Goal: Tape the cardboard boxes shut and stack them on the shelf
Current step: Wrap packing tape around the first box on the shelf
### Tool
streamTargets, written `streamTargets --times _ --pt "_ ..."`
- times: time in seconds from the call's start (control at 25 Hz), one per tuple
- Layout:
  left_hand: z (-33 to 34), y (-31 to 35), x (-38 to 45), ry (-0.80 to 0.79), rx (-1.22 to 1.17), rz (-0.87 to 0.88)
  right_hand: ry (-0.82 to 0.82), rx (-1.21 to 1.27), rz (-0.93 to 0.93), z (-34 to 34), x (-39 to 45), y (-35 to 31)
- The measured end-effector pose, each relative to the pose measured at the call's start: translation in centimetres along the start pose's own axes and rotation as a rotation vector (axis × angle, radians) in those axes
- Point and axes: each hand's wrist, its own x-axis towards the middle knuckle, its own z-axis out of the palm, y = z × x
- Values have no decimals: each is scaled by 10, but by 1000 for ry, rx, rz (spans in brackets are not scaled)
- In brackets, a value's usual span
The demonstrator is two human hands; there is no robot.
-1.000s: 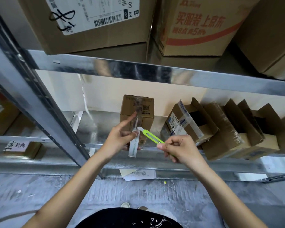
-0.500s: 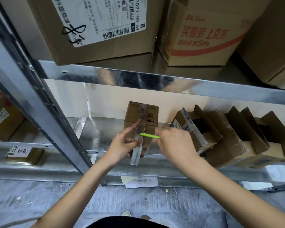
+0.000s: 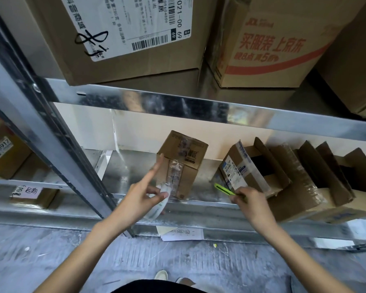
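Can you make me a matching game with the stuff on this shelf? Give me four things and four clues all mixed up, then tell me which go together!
Things:
1. small taped box
2. green cutter
3. tape strip
4. open box

Clues:
A. pinched in the left hand
B. flaps up, tilted on the shelf
C. held in the right hand
D. closed, clear tape down its front

Pairs: 1-D, 2-C, 3-A, 4-B

On the shelf point(image 3: 201, 193) we saw a taped box point(image 3: 183, 163) left of the open boxes point(image 3: 304, 182), larger cartons point(image 3: 135, 37) stacked above.
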Motion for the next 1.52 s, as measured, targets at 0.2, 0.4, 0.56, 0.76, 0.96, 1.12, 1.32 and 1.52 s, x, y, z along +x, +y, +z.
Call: streamTargets --times 0.2,0.4,0.56,0.76,0.96,1.12,1.32,1.52 --pt "-31 -35 1 461 -79 -185 70 134 141 79 50 18" --pt "-31 -102 45 481 399 -287 92 -122 71 105 81 27" --pt "-14 -131 60 273 631 -314 131 -182 25 101 86 15" --pt "-8 -141 56 298 611 -264 162 428 -319 48 44 -50" --pt "-2 -117 51 294 501 -144 -82 325 -388 18 50 -81" --pt "-3 -78 47 233 62 -81 11 761 -158 34 59 -78" --pt "-7 -83 60 62 -141 -267 -119 1103 275 83 57 -44" --pt "-9 -81 74 -73 -204 -396 -93 720 152 77 75 -26"
